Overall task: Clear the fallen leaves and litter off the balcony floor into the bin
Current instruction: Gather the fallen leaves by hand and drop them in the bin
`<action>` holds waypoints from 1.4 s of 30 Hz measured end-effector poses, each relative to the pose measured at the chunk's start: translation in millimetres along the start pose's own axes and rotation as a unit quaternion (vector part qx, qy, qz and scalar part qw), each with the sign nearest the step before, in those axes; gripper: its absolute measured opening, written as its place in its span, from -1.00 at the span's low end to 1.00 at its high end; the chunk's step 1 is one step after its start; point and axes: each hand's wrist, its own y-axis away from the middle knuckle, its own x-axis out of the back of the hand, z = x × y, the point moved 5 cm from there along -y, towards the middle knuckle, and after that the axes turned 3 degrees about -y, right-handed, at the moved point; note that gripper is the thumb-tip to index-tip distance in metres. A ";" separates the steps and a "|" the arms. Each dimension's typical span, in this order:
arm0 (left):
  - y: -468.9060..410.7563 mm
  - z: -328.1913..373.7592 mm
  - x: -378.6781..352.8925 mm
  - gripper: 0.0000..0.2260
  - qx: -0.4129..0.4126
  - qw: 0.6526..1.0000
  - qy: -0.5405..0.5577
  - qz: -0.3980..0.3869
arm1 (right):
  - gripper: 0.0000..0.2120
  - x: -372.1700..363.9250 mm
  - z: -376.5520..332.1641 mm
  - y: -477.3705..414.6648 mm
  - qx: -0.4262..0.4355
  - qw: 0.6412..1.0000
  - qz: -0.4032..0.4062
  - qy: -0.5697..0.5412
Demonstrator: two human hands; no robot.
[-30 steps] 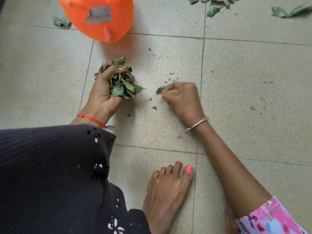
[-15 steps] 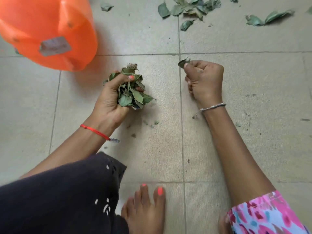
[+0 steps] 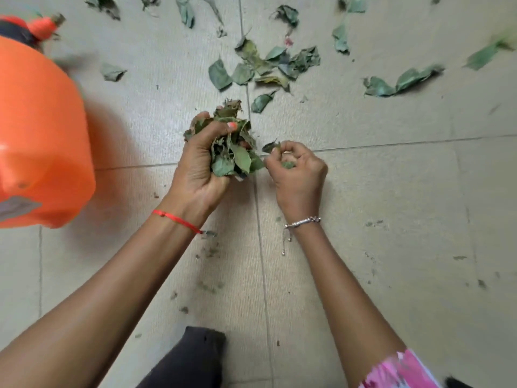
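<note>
Gripping a full wad of leaves (image 3: 232, 159) in left hand (image 3: 195, 177), fingers curled round it; right hand (image 3: 299, 180) pinches a scrap (image 3: 270, 147) just beside. Risk: overstuffed grip sheds bits before reaching orange bin (image 3: 42, 135) at left. Loose leaves (image 3: 265, 68) litter floor (image 3: 391, 197) ahead.
</note>
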 end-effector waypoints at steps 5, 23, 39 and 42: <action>11.5 3.6 -49.8 -0.69 0.014 0.999 0.035 0.000 | -0.90 11.3 -18.9 -2.0 -0.152 0.987 -0.041 0.037; 294.3 227.4 -390.0 -0.79 0.074 0.996 -0.043 0.021 | -0.67 259.5 -492.7 -60.1 -0.278 0.931 0.081 -0.223; 184.5 155.1 -667.9 -0.76 0.112 0.986 -0.122 0.003 | -0.69 417.8 -532.8 -292.7 -0.268 0.885 0.108 -0.364; 91.9 118.9 -701.7 -0.75 0.120 0.983 -0.137 0.033 | -0.68 403.5 -474.0 -383.7 -0.307 0.896 0.072 -0.312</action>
